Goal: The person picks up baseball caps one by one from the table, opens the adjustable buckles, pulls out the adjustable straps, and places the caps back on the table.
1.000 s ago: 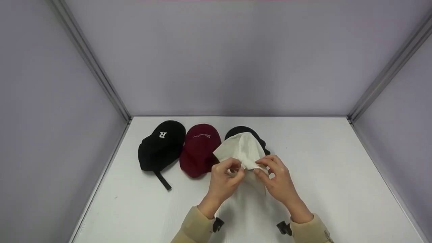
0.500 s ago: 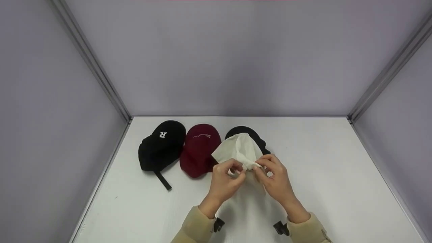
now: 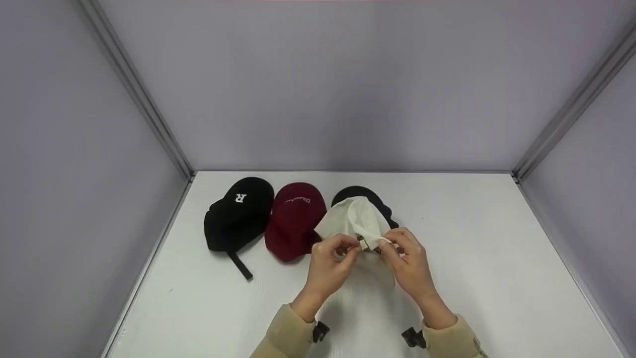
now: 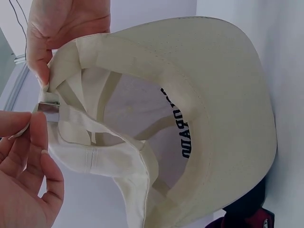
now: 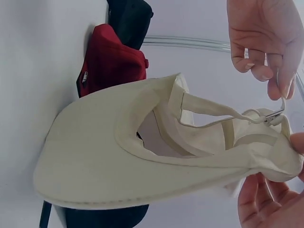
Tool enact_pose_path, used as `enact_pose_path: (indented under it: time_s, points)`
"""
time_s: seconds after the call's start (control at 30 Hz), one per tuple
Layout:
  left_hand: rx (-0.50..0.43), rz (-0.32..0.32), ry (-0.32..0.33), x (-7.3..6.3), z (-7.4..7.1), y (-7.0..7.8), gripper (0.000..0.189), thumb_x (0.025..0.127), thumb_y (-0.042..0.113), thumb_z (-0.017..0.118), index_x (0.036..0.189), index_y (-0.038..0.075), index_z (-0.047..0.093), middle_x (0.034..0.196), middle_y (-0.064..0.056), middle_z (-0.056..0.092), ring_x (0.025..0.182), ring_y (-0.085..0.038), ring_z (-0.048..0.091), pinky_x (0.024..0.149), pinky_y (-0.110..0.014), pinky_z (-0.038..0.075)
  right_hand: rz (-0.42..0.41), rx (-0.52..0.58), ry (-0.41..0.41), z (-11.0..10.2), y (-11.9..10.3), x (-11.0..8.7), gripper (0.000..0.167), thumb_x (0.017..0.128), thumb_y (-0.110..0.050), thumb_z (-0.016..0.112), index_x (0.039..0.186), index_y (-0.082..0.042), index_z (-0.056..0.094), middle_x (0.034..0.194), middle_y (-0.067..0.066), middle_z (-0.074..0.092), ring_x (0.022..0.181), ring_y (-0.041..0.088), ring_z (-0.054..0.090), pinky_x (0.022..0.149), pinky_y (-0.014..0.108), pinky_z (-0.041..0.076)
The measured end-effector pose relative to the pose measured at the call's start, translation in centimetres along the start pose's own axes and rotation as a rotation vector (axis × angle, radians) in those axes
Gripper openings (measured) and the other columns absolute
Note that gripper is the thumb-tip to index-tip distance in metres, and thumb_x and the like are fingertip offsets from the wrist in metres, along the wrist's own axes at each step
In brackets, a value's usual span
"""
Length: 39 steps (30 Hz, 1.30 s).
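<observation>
A cream baseball cap [image 3: 343,221] is held up over the table between both hands, its back opening toward me. My left hand [image 3: 329,263] pinches the loose end of the cap's back strap, beside a metal buckle [image 4: 48,109]. My right hand [image 3: 411,263] grips the cap's rear edge on the other side of that buckle. In the left wrist view, the strap [image 4: 80,118] runs through the buckle, and dark lettering [image 4: 180,130] shows inside the crown. The brim [image 5: 90,152] points away from the hands in the right wrist view.
A black cap [image 3: 243,214] with a white R and a dangling strap [image 3: 240,266] lies at left on the white table [image 3: 497,258]. Beside it is a dark red cap [image 3: 295,219]. Another dark cap [image 3: 355,190] sits partly hidden behind the cream one. Grey walls enclose the table.
My right hand has shifted slightly left, and its fingers have changed position on the cap edge. The cream fabric has folded differently, and dark lettering now shows between the hands.
</observation>
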<state>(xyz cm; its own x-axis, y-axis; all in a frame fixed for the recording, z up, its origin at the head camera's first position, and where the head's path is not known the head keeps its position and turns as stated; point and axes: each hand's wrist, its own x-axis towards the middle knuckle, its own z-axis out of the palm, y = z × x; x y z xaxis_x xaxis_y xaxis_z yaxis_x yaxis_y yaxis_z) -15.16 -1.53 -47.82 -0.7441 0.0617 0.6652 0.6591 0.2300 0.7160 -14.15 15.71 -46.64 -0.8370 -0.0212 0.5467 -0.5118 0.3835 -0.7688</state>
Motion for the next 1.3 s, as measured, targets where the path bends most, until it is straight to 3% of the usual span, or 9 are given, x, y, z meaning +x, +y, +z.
enact_pose_path:
  time_s: [0.13,0.3,0.67,0.87,1.3]
  points:
    - [-0.003,0.005,-0.006,-0.4,0.2,-1.2,0.017,0.077,-0.013,0.075,0.08,0.003,0.07,0.073,-0.005,0.069,0.06,-0.016,0.06,0.051,-0.04,0.051,0.024,0.015,0.032,0.2,0.0,-0.1,0.008,0.088,0.009,0.066,0.086,0.002,0.069,0.092,0.013,0.061,0.083,0.014,0.055,0.07,0.021,0.044]
    - [0.008,0.005,-0.025,-0.9,0.1,-2.2,0.016,0.081,-0.005,0.076,0.083,0.01,0.071,0.077,0.003,0.07,0.063,-0.011,0.061,0.054,-0.038,0.052,0.054,0.03,0.068,0.4,-0.1,-0.3,0.008,0.087,0.009,0.067,0.085,0.002,0.07,0.094,0.014,0.061,0.087,0.015,0.055,0.073,0.02,0.043]
    - [0.011,0.031,-0.033,-1.0,-0.1,-2.3,0.011,0.085,0.001,0.075,0.084,0.011,0.072,0.08,0.007,0.07,0.067,-0.006,0.062,0.057,-0.031,0.053,-0.042,0.019,0.147,1.0,-0.1,-0.3,0.01,0.084,0.014,0.066,0.081,0.005,0.069,0.092,0.019,0.06,0.082,0.014,0.054,0.072,0.015,0.042]
    - [0.018,0.042,-0.032,-1.0,0.0,-2.3,0.013,0.083,-0.002,0.075,0.083,0.011,0.071,0.079,0.006,0.07,0.066,-0.006,0.062,0.06,-0.02,0.05,-0.008,0.021,0.184,1.2,-0.2,-0.4,0.009,0.085,0.014,0.065,0.083,0.006,0.069,0.093,0.02,0.06,0.083,0.013,0.053,0.071,0.015,0.04]
    - [0.001,0.007,-0.031,-1.3,0.3,-1.5,0.014,0.082,-0.003,0.077,0.083,0.01,0.073,0.077,0.004,0.071,0.064,-0.008,0.063,0.057,-0.027,0.053,0.091,0.056,0.219,1.5,-0.3,-0.6,0.008,0.089,0.011,0.062,0.086,0.008,0.069,0.098,0.02,0.059,0.082,0.011,0.052,0.068,0.015,0.043]
